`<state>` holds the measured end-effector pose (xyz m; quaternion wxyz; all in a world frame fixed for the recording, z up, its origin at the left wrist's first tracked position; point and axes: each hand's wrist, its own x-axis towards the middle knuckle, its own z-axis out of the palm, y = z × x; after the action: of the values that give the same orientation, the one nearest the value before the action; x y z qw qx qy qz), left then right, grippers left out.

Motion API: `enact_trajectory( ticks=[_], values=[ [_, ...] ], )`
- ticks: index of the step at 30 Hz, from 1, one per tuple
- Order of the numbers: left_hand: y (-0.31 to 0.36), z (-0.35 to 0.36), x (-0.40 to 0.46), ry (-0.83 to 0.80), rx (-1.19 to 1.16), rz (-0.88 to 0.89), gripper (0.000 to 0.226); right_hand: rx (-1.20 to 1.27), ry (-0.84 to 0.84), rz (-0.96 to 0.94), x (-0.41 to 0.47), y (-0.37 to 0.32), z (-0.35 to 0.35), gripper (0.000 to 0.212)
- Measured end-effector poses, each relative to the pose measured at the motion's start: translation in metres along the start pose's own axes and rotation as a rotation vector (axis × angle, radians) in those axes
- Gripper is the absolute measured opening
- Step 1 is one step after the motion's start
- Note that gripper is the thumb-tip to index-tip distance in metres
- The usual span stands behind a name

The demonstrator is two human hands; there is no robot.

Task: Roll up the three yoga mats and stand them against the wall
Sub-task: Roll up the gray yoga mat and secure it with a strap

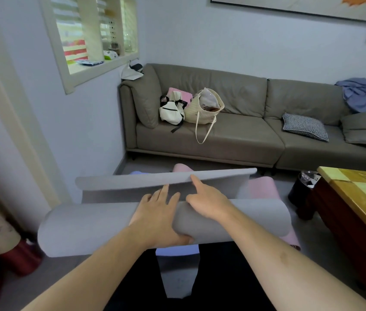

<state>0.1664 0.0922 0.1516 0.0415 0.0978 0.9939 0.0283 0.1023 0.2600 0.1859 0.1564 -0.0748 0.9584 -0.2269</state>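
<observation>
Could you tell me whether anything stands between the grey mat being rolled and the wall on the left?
Nothing visible does: both hands, left hand and right hand, are on the grey yoga mat, and the floor strip toward the left wall looks bare.

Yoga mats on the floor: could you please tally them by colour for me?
Grey foam yoga mat, mostly rolled, under both hands: 1
Pink foam yoga mat, lying beneath it: 1
Lilac-blue foam yoga mat, only slivers showing: 1
Total: 3
</observation>
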Motion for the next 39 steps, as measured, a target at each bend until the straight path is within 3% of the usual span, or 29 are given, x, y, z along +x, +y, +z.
enact_trajectory(
  ticks=[5, 9, 19, 31, 33, 35, 37, 39],
  values=[
    [0.002, 0.018, -0.016, 0.204, 0.153, 0.112, 0.12, -0.037, 0.139, -0.061, -0.01, 0.003, 0.011, 0.078],
    [0.001, 0.032, -0.016, 0.283, 0.068, 0.157, 0.097, 0.05, 0.206, -0.122, -0.009, 0.015, 0.014, 0.075],
    [-0.005, 0.019, -0.011, 0.293, 0.025, 0.081, 0.103, 0.115, 0.374, -0.268, -0.018, 0.031, 0.015, 0.072],
    [-0.01, 0.026, -0.001, 0.32, -0.003, 0.004, 0.119, 0.217, 0.395, -0.351, -0.033, 0.033, 0.022, 0.076],
    [-0.011, 0.026, 0.0, 0.321, -0.007, 0.006, 0.12, 0.135, 0.356, -0.38, -0.037, 0.036, 0.026, 0.072],
    [-0.012, 0.029, 0.0, 0.331, -0.02, 0.009, 0.121, -0.134, 0.335, -0.451, -0.039, 0.043, 0.034, 0.076],
    [-0.012, 0.03, 0.0, 0.351, -0.037, 0.01, 0.123, -0.476, 0.297, -0.495, -0.039, 0.05, 0.044, 0.101],
    [-0.01, 0.032, 0.0, 0.361, -0.051, 0.014, 0.124, -0.66, 0.283, -0.446, -0.036, 0.052, 0.056, 0.124]
  ],
)
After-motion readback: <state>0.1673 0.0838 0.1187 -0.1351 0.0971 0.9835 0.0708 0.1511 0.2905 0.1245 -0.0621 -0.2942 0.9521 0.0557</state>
